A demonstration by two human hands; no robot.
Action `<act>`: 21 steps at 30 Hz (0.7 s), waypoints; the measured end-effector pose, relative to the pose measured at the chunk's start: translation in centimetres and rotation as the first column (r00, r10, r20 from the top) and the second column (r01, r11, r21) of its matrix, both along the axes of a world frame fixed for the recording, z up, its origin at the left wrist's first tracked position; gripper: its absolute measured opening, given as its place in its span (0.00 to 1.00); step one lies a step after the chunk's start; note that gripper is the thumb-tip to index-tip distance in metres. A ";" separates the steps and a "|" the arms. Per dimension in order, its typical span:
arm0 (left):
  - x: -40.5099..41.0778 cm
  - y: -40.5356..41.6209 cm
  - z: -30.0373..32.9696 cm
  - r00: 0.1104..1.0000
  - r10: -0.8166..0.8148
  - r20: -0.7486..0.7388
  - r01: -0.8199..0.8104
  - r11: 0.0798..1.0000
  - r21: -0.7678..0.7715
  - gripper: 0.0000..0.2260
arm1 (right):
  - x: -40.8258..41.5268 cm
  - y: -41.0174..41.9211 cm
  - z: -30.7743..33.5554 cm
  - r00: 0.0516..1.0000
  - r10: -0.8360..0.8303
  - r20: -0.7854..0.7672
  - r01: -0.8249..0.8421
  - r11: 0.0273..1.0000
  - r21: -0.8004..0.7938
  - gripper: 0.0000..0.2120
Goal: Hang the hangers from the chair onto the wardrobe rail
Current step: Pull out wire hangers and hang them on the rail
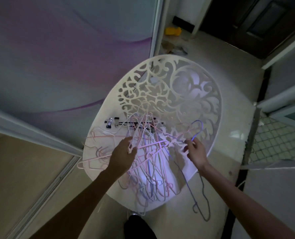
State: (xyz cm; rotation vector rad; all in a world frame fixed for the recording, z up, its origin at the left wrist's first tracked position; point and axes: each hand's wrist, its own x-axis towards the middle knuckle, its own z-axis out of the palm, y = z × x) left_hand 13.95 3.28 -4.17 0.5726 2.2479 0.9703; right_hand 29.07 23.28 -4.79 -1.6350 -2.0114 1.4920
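Pink, lilac and grey thin wire hangers point(148, 163) lie in a tangled heap on the seat of the white plastic chair with a cut-out scroll backrest point(186, 87), directly under and between both hands. The left hand point(124, 152) reaches into the pile, and its fingertips appear to pinch a pale wire at the top of the heap. The right hand point(194, 150) has its fingers curled round the neck of a blue-violet wire hanger point(197, 128), whose hook rises just beyond its knuckles.

Beyond the left hand's fingertips lies a black clip hanger with metal clips point(126, 124), flat on the seat. A grey-blue hanger point(202, 200) droops off the seat edge, below the right wrist.

These hangers look light and springy, with a slick coating, and their hooks interlock; lifting one will likely drag its neighbours. The best hold is probably at the neck just under the hook, shaking it free before raising it.

No brand, label or writing can be read anywhere. The wardrobe rail is not in view.
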 end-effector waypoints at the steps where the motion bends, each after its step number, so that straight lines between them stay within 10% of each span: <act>1: 0.5 0.2 -0.7 0.991 -0.057 -0.119 0.055 0.998 -0.018 0.19 | 0.6 0.1 -0.7 1.000 -0.013 0.026 0.012 0.999 0.039 0.12; 7: 1.4 1.2 -3.1 0.816 -0.270 -0.511 0.220 0.963 -0.157 0.21 | 3.4 0.4 -3.2 0.997 -0.040 0.064 0.035 0.996 0.078 0.17; 21: -0.5 4.2 -10.8 0.723 -0.581 -0.375 0.345 0.773 -0.532 0.19 | 2.4 1.3 -4.3 0.989 0.094 0.112 -0.105 0.990 0.098 0.17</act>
